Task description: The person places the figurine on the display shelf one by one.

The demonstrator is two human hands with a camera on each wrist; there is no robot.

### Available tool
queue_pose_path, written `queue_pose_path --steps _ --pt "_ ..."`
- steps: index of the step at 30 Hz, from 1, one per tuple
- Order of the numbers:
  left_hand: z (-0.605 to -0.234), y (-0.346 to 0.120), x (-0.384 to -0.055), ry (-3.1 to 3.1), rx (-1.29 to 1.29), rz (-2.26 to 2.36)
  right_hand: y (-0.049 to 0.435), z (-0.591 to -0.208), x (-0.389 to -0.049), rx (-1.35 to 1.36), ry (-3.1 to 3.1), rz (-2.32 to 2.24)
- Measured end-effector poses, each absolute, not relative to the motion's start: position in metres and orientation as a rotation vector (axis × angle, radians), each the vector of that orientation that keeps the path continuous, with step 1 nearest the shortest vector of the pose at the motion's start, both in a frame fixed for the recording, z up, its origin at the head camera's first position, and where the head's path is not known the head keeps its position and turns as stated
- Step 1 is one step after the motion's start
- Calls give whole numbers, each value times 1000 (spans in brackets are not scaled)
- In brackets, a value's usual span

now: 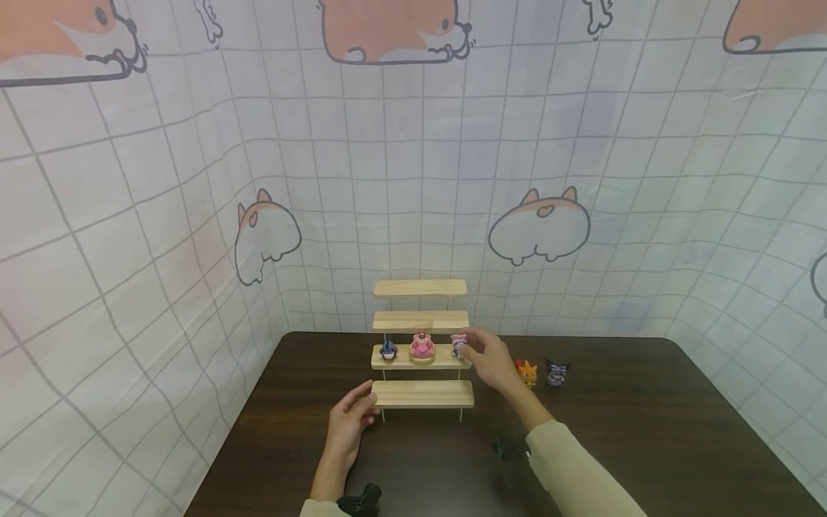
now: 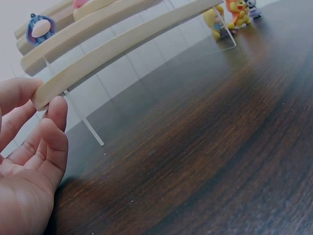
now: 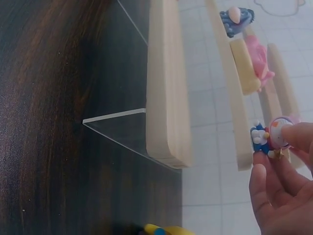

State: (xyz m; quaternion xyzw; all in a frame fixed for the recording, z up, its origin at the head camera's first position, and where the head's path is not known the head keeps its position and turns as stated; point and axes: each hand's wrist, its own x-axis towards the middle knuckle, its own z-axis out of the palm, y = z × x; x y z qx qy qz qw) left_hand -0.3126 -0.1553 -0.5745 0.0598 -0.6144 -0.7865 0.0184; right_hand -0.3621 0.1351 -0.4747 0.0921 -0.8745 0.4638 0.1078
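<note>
A four-tier wooden display stand (image 1: 423,395) with clear legs stands on the table. My left hand (image 1: 349,424) pinches the left end of its lowest board, thumb (image 2: 19,93) on top and fingers below. On the second board from the bottom sit a blue donkey figurine (image 1: 388,350) at the left and a pink figurine (image 1: 423,348) on a pale round base in the middle. At that board's right end, my right hand (image 1: 494,359) pinches a small white-headed figurine (image 3: 279,133) with pink on top and a blue body, its lower part right at the board.
To the right of the stand, an orange figurine (image 1: 528,373) and a purple-and-black figurine (image 1: 557,373) stand on the dark wooden table (image 1: 614,445). A yellow figurine (image 2: 212,23) shows near them in the left wrist view. Behind hangs a white grid-patterned cloth (image 1: 413,158).
</note>
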Motion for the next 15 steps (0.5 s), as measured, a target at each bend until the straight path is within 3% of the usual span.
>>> queue_pose_path --steps 15 --pt "-574 -155 -312 -1905 189 -2444 134 -479 -364 229 -2593 1384"
